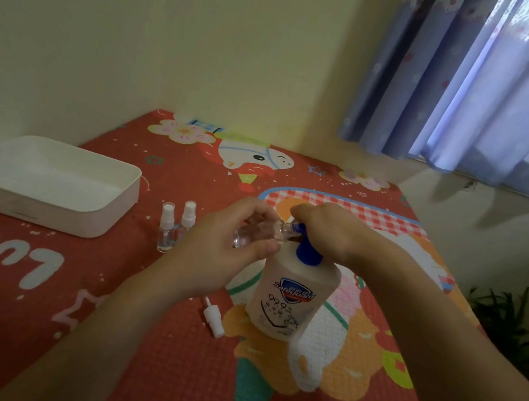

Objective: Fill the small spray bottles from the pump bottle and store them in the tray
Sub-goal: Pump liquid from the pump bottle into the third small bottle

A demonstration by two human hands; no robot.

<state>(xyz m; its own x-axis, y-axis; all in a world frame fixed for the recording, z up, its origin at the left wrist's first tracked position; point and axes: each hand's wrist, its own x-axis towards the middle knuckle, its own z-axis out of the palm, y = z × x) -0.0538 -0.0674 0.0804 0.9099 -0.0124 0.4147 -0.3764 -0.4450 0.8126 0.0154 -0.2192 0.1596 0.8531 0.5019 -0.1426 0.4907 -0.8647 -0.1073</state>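
Small spray bottle (256, 233): gripped uncapped by left hand (235, 247), long axis tilted, mouth toward blue pump nozzle (300, 229); right hand (324, 230) curled over pump bottle (293, 295) head.

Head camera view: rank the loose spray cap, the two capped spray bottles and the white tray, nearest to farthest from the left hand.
From the left hand:
1. Two capped spray bottles, standing just to its left.
2. Loose spray cap, lying on the mat below it; close to the bottles' distance, hard to separate.
3. White tray, far left.
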